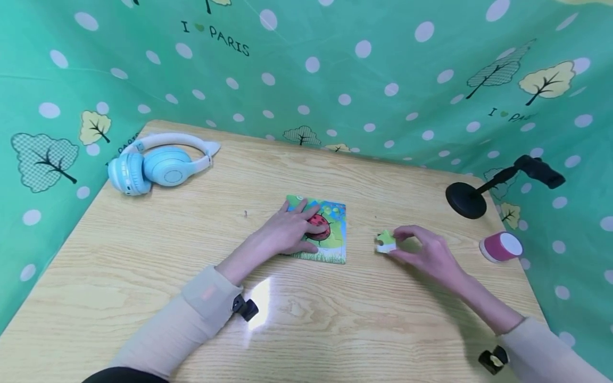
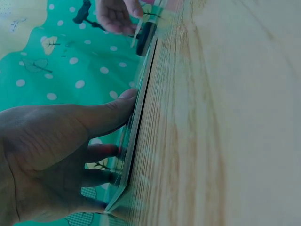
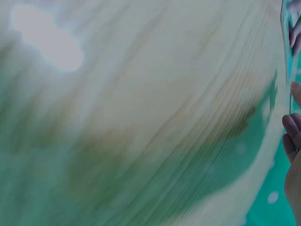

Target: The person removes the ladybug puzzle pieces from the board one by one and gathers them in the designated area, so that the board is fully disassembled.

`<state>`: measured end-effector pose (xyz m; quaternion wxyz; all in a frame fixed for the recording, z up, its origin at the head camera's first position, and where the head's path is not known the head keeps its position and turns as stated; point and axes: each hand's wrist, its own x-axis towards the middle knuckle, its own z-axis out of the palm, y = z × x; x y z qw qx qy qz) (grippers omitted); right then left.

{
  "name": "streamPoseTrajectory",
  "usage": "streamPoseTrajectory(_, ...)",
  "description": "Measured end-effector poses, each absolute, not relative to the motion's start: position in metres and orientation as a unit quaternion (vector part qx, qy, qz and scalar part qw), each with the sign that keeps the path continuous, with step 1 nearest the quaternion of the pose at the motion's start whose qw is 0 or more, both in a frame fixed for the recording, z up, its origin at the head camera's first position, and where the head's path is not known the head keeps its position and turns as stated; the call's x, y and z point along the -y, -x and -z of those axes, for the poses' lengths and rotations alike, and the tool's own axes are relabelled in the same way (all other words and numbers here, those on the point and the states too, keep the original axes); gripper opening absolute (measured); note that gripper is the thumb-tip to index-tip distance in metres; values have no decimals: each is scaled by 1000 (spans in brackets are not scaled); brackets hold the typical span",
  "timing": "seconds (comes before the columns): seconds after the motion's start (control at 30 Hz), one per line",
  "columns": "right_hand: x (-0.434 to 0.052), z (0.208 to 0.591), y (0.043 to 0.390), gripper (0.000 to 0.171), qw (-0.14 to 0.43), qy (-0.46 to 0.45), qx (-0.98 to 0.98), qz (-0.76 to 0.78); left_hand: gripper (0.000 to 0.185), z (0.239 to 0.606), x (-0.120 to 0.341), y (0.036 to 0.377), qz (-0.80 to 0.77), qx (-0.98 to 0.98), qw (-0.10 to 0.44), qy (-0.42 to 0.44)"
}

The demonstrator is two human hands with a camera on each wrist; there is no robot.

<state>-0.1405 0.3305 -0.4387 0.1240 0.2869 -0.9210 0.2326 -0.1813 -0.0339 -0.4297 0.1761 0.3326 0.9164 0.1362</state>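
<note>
A square ladybug jigsaw puzzle (image 1: 337,242) lies in the middle of the wooden table. My left hand (image 1: 290,230) rests on its left part with spread fingers, partly covering the red ladybug. To the right of the puzzle, my right hand (image 1: 429,254) pinches a loose green-and-white jigsaw piece (image 1: 387,242) between thumb and fingers, apart from the puzzle. In the left wrist view, the left hand (image 2: 56,155) reaches over the puzzle's edge. Only part of the right hand (image 3: 294,141) shows at the right border of the right wrist view.
Light blue headphones (image 1: 167,165) lie at the table's back left. A black stand (image 1: 466,200) with a tilted arm is at the back right, and a pink-and-white cup-like container (image 1: 497,248) sits near the right edge. A green dotted curtain (image 1: 335,69) hangs behind.
</note>
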Motion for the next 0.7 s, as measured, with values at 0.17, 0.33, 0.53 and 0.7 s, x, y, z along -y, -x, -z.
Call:
streamPoseTrajectory(0.17, -360, 441, 133, 57, 120, -252, 936, -215, 62, 430, 34, 182, -133, -918, 174, -331)
streamPoseTrajectory(0.33, -384, 443, 125, 57, 118, -238, 945, -189, 62, 431, 33, 182, -134, -918, 173, -332)
streamPoseTrajectory(0.53, -401, 444, 118, 54, 100, -233, 952, -170, 62, 432, 33, 182, -133, -918, 169, -332)
streamPoseTrajectory(0.7, -411, 447, 115, 55, 102, -239, 950, -171, 62, 432, 33, 182, -137, -917, 171, -333)
